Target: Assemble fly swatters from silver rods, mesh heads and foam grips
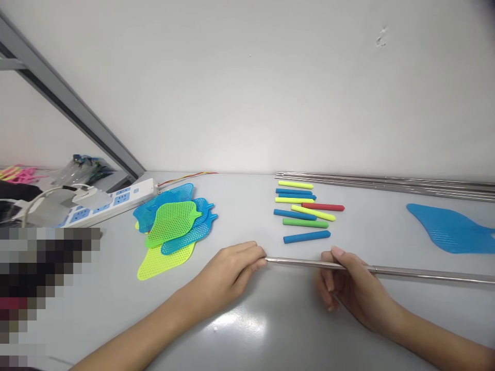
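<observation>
Across the right fingers (328, 280) lies 1 metal rod (297, 262).

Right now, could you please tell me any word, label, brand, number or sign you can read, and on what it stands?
Nothing can be read in this picture.
Power strip: any markings are too small to read.
Plastic bag: too blurred to read.
Metal rod and coloured tubes: no lettering visible.
</observation>
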Tool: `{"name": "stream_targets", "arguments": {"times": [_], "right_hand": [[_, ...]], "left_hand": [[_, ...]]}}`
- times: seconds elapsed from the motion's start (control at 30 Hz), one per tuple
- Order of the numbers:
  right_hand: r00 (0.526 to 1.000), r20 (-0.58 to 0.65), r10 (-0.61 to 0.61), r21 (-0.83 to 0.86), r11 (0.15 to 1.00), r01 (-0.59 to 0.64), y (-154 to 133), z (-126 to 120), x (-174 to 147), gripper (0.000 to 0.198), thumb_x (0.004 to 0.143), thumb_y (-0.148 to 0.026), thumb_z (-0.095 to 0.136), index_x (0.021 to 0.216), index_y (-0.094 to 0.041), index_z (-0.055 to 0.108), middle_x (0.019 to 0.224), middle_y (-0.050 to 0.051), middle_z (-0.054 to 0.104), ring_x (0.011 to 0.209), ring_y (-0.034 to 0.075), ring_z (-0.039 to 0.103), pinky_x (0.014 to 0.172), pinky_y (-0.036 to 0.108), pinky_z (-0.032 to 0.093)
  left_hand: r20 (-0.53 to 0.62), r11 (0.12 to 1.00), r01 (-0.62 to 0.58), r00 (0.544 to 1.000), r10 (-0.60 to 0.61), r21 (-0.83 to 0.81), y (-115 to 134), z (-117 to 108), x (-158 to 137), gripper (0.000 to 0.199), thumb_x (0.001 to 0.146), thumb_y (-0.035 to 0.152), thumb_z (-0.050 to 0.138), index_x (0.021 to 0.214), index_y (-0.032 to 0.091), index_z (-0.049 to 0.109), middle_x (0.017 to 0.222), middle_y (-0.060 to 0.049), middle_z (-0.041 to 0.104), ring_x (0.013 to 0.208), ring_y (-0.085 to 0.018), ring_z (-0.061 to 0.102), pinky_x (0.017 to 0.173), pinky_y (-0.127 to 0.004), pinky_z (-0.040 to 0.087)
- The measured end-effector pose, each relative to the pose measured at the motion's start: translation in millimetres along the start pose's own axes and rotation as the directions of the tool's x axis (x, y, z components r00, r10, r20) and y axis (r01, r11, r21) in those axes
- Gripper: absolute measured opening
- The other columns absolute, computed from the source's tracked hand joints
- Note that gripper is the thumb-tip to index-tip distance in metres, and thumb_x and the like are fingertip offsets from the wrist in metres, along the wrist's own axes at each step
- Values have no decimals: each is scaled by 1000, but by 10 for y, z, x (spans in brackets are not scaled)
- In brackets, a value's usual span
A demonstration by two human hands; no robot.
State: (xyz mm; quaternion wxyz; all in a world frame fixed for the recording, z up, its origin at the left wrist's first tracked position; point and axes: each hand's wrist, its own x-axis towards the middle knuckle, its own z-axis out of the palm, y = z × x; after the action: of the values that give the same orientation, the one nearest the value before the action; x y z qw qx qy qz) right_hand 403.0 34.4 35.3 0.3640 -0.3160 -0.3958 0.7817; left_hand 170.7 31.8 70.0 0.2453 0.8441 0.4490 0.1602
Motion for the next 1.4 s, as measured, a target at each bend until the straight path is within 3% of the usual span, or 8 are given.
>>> {"name": "stream_targets", "arguments": {"times": [0.37, 1.4], "right_hand": [[999, 28, 26, -22, 999, -25, 8, 3, 37, 43, 88, -40, 33, 56, -16, 47, 48, 2, 53, 44, 13, 48, 42, 23, 33], [999, 50, 20, -43, 999, -18, 0, 0, 45, 42, 88, -40, 32, 58, -16, 48, 50, 2, 53, 45, 12, 49, 43, 23, 35]], "left_hand": [[97, 998, 19, 995, -25, 61, -87, 25, 39, 27, 92, 32, 31, 78, 18, 49, 72, 1, 52, 66, -12, 49, 61, -22, 35], [83, 999, 20, 996, -24, 51, -110, -4, 53, 26, 92, 31, 33, 87, 18, 55, 76, 0, 55, 68, -12, 50, 63, -23, 37]]}}
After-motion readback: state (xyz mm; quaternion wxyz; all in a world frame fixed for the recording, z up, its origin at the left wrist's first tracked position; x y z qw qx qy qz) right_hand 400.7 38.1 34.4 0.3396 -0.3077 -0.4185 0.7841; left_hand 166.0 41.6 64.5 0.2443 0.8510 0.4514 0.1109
